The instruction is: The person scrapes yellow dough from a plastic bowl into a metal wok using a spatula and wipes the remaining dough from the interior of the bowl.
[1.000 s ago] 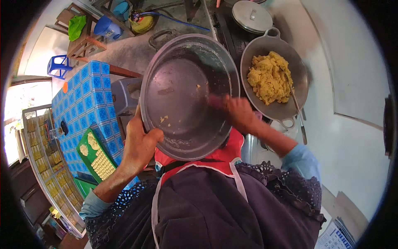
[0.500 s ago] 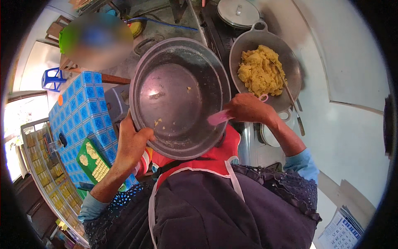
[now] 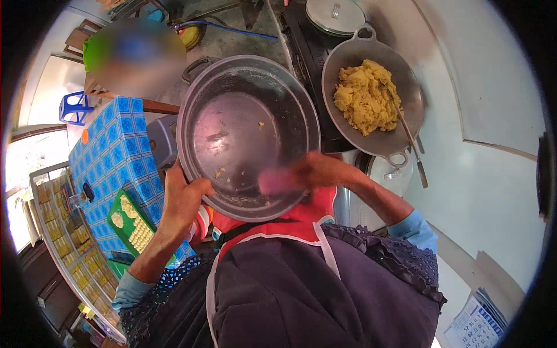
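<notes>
One dark pot [image 3: 238,124] sits before the red apron [image 3: 301,216], its rim pinched by the left hand [image 3: 183,196], thumb inside, other fingers partly hidden. The right hand [image 3: 322,171] curls around one blurred pink scraper [image 3: 277,181], now farther left and nearer the person inside the pot than half a second ago. Rightward: one wok [image 3: 412,101] of yellow mash [image 3: 365,98]. Leftward: one green tray [image 3: 125,234], one blue stool [image 3: 73,108].

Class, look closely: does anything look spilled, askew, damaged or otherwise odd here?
No spill or damage stands out. Yellow crumbs lie inside the dark pot in the left hand, probably just leftovers. Oddest is the blurred patch at upper left, hiding what's there.
</notes>
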`<action>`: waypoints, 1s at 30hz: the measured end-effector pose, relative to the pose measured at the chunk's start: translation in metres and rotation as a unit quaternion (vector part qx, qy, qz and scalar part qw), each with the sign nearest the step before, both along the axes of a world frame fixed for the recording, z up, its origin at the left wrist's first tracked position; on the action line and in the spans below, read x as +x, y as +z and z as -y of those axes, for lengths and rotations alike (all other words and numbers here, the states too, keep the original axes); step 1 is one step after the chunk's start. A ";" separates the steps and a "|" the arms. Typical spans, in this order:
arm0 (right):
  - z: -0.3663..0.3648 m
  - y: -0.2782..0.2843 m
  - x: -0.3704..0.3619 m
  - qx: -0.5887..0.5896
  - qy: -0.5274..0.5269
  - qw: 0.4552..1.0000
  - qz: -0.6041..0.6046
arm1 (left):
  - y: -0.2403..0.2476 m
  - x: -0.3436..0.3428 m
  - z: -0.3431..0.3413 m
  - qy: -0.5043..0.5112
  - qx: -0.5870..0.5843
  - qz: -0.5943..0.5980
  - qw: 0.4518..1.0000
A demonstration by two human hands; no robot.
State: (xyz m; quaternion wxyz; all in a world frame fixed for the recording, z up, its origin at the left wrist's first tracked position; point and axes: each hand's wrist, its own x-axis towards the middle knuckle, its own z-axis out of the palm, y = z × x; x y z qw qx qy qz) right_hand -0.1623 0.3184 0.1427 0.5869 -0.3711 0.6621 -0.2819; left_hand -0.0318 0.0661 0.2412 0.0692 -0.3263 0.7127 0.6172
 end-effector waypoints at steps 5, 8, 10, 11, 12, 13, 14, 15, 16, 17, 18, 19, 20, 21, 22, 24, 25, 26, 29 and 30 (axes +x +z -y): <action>0.028 -0.006 -0.047 0.007 -0.085 0.874 -0.479 | -0.001 -0.002 0.001 -0.034 -0.007 -0.006 0.999; 0.038 -0.015 -0.081 -0.092 -0.087 0.738 -0.663 | -0.002 -0.003 -0.001 -0.058 -0.011 0.004 0.998; 0.036 -0.024 -0.083 -0.089 -0.035 0.694 -0.714 | 0.000 -0.002 -0.003 -0.064 -0.016 0.010 0.998; 0.027 -0.028 -0.069 -0.076 0.004 0.706 -0.704 | 0.002 -0.001 -0.004 -0.061 -0.017 0.006 0.998; 0.022 -0.033 -0.053 -0.062 -0.003 0.765 -0.641 | 0.002 0.000 -0.006 -0.057 -0.017 -0.021 0.998; 0.016 -0.038 -0.035 0.001 0.017 0.824 -0.566 | 0.003 0.001 -0.007 -0.051 -0.016 -0.047 0.997; 0.008 -0.041 -0.014 -0.013 0.031 0.835 -0.548 | 0.004 0.002 -0.007 -0.043 -0.017 -0.050 0.998; 0.002 -0.044 0.000 -0.002 0.066 0.859 -0.507 | 0.005 0.003 -0.006 -0.046 -0.030 -0.037 0.998; 0.002 -0.046 0.005 -0.010 0.068 0.850 -0.523 | 0.005 0.005 -0.006 -0.049 -0.045 -0.022 0.998; 0.004 -0.047 0.010 -0.009 0.063 0.886 -0.459 | 0.006 0.005 -0.005 -0.043 -0.049 -0.022 0.998; 0.009 -0.047 0.005 -0.002 0.062 0.917 -0.395 | 0.006 0.004 -0.004 -0.041 -0.021 -0.005 0.999; 0.017 -0.045 -0.001 0.033 0.042 0.913 -0.405 | 0.005 0.003 -0.003 -0.044 0.006 0.011 0.999; 0.026 -0.042 -0.015 0.034 0.037 0.910 -0.411 | 0.004 0.001 -0.002 -0.049 0.004 0.005 0.999; 0.039 -0.040 -0.027 0.016 -0.028 0.873 -0.487 | 0.003 0.001 -0.003 -0.050 0.008 -0.009 0.999; 0.051 -0.037 -0.038 0.009 -0.087 0.824 -0.559 | 0.003 0.000 -0.004 -0.051 0.009 -0.015 0.999; 0.064 -0.034 -0.055 -0.027 -0.085 0.761 -0.643 | 0.002 0.000 -0.005 -0.067 0.004 -0.036 0.997; 0.065 -0.033 -0.058 -0.097 -0.079 0.678 -0.724 | 0.002 0.000 -0.006 -0.079 -0.006 -0.046 0.996; 0.063 -0.033 -0.058 -0.059 -0.071 0.692 -0.716 | 0.003 0.001 -0.006 -0.075 -0.007 -0.043 0.996; 0.047 -0.031 -0.050 0.021 0.086 0.804 -0.588 | 0.003 0.001 -0.004 -0.072 -0.002 -0.021 0.997; 0.043 -0.030 -0.050 -0.044 0.102 0.807 -0.581 | 0.003 0.001 -0.003 -0.075 0.003 -0.038 0.996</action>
